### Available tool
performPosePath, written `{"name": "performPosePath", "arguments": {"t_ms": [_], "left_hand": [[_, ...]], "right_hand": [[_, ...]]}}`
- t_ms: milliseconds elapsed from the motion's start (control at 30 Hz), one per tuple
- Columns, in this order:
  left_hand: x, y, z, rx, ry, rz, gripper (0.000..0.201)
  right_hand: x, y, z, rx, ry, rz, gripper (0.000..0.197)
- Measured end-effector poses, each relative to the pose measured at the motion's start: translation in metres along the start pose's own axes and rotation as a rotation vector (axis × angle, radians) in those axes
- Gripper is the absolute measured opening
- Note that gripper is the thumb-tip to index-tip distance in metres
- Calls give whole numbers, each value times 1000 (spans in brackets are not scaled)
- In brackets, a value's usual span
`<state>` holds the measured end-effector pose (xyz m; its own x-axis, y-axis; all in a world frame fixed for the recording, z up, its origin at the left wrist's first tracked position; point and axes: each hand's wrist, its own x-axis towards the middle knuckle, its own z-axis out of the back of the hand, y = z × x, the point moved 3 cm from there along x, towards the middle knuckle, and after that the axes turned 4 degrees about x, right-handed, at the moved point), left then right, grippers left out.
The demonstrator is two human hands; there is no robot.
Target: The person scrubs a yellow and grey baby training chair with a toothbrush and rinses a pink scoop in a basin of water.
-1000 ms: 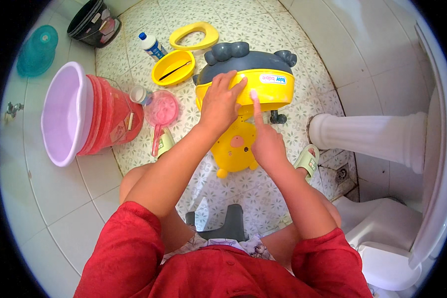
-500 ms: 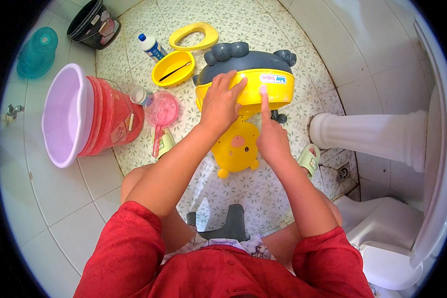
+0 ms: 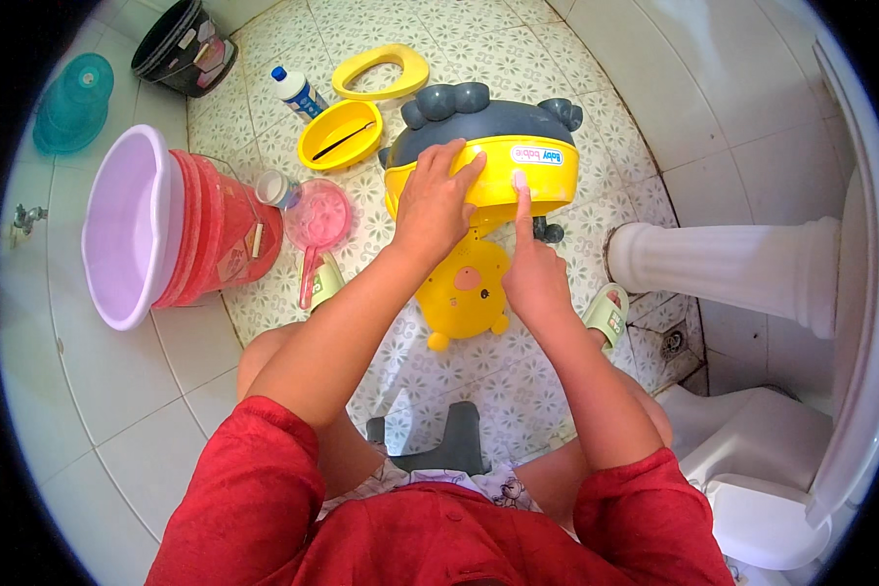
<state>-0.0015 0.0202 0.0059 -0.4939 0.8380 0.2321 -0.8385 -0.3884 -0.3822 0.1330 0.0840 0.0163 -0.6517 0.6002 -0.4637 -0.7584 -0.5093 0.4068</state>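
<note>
light is bright, though bent edges seem soft.

Bathroom | pedestal basin [image 3: 728,275] | toilet [image 3: 767,523] | floor drain [image 3: 673,343] | wall tap [image 3: 29,217] | tiled walls [image 3: 742,107]

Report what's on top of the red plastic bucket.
A lilac plastic basin sits over the red plastic bucket, covering its mouth; the bucket's inside cannot be seen.

A left hand [image 3: 432,205] covers part of the yellow-and-gray plastic shell [image 3: 493,127] at center, while most of the right hand's [image 3: 539,278] fingers are tucked out of sight. At left, a lavender basin [image 3: 127,230] conceals the mouth of a red bucket [image 3: 220,230]; at far right, the frame's dark rim crops a white sink [image 3: 864,322].
</note>
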Motion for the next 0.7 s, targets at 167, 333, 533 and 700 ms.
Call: {"name": "performPosePath", "arguments": {"t_ms": [167,333,533,700], "left_hand": [[0,0,-1,-1,-3,0,66],[1,3,-5,1,-44,-19,65],[0,1,0,-24,-17,1,65],[0,0,-1,-16,-14,0,65]], "right_hand": [[0,3,-7,4,-18,139,101],[-4,12,-16,-138,95,160,113],[0,3,-6,-20,-1,94,100],[3,-4,-2,5,-53,11,102]]}}
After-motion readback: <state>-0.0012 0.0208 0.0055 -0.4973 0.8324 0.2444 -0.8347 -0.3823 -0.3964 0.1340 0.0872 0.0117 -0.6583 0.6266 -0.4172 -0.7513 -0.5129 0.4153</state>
